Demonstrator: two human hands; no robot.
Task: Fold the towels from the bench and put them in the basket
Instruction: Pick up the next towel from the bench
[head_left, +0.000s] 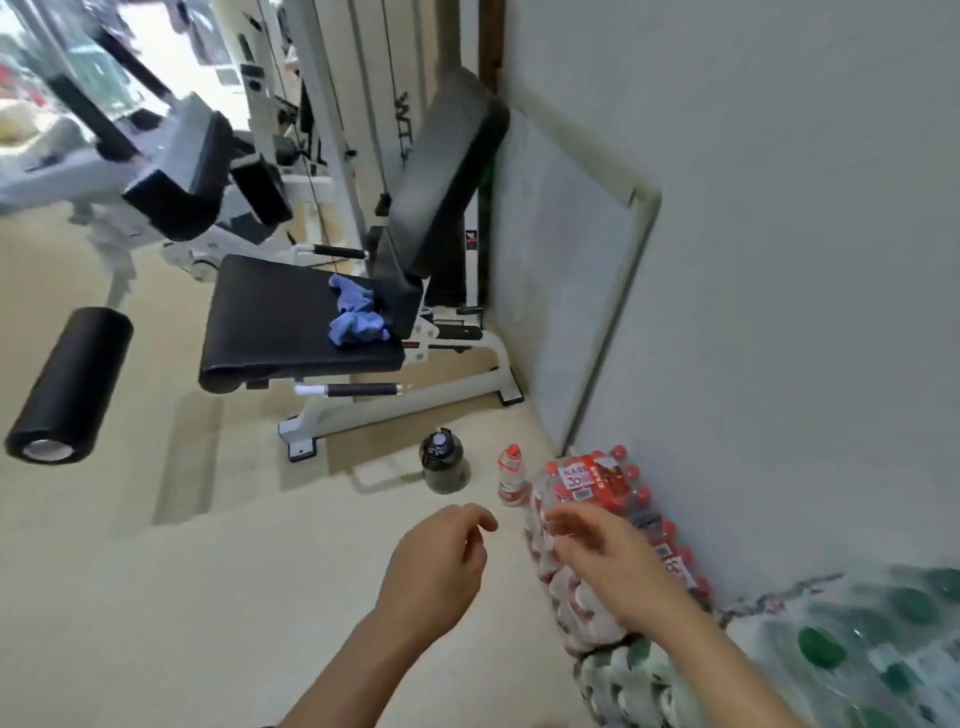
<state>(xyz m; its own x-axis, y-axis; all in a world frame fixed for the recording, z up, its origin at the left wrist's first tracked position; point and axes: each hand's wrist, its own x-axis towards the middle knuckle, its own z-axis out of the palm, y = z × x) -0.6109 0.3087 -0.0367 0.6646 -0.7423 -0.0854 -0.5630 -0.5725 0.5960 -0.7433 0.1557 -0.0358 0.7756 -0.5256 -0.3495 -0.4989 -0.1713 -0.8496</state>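
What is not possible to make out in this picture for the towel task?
Basket: nowhere in the head view, perhaps beyond an edge.
Blue towels: crumpled together on the bench, head view; count unclear.
Red-capped bottle pack: right hand covers part, label blurred.

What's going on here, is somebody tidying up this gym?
A person faces a weight bench, left hand and right hand held out in front, loosely curled and holding nothing. Crumpled blue towels lie on the bench's black seat, untouched and unfolded. No basket is in view. A dark bottle, a red-capped bottle and wrapped bottle packs sit on the floor near the wall.
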